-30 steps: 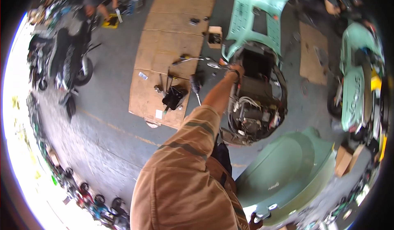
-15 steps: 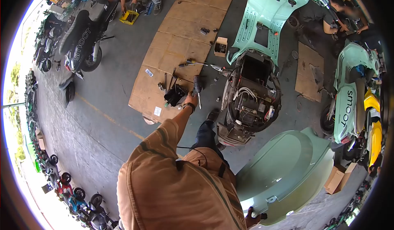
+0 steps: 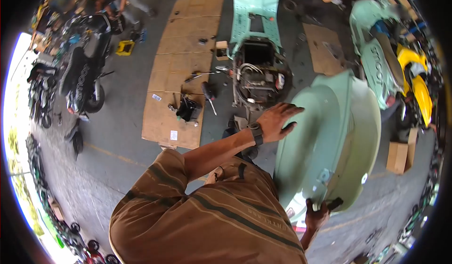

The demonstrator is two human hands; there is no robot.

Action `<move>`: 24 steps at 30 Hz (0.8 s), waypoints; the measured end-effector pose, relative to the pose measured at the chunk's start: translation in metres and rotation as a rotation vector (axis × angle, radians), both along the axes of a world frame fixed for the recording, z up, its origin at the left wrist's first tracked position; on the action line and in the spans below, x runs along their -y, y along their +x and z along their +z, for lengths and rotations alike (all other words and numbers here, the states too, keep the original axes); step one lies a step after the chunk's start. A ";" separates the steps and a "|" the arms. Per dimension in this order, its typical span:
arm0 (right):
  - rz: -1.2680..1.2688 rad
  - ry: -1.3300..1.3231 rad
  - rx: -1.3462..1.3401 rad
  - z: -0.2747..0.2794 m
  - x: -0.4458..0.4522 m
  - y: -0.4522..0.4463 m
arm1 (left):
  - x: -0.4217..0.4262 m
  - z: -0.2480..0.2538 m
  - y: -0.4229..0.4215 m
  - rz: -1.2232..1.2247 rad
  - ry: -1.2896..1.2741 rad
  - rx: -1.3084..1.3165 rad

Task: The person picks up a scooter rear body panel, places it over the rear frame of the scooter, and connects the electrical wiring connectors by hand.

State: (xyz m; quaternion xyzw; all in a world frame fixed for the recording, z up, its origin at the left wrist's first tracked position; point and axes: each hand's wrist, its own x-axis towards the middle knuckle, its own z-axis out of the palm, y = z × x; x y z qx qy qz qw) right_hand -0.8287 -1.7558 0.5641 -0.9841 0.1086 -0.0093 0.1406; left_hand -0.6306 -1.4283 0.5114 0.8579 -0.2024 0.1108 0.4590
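Observation:
A mint-green scooter body panel (image 3: 306,118) is held up at my right side, curved and hollow along its right half. My right hand (image 3: 318,214) grips its lower edge, fingers partly hidden behind it. My left hand (image 3: 278,122), with a watch on the wrist, is at the panel's left edge, fingers spread; whether it touches is unclear. A cordless screwdriver (image 3: 207,91) with a long bit lies at the edge of the cardboard sheet (image 3: 183,33). Ahead of me stands the stripped scooter frame (image 3: 261,78), with wiring exposed.
A black part (image 3: 189,109) and hand tools lie on the cardboard. A small parts box (image 3: 221,51) is beside it. A black scooter (image 3: 84,76) stands left, a green scooter (image 3: 381,61) right. An open carton (image 3: 399,156) sits at right. Other people work at the back.
My left hand has let go of the screwdriver and moved right to the panel, opening. The panel has been raised and tilted more upright in my right hand. The view has shifted right.

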 end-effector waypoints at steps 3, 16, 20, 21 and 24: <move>-0.027 0.071 -0.076 0.003 0.008 -0.007 | 0.100 0.050 -0.037 -0.360 -0.036 0.280; -0.128 0.082 -0.052 0.002 0.007 -0.068 | 0.022 -0.003 -0.127 -0.483 0.038 -0.394; -0.169 0.022 -0.058 0.006 -0.009 -0.079 | -0.112 -0.117 -0.144 0.100 0.173 -0.550; -0.168 0.026 -0.062 0.008 -0.014 -0.081 | -0.150 -0.150 -0.157 0.290 0.221 -0.715; -0.185 0.041 -0.100 0.011 -0.023 -0.090 | -0.258 -0.212 -0.229 0.496 0.464 -0.853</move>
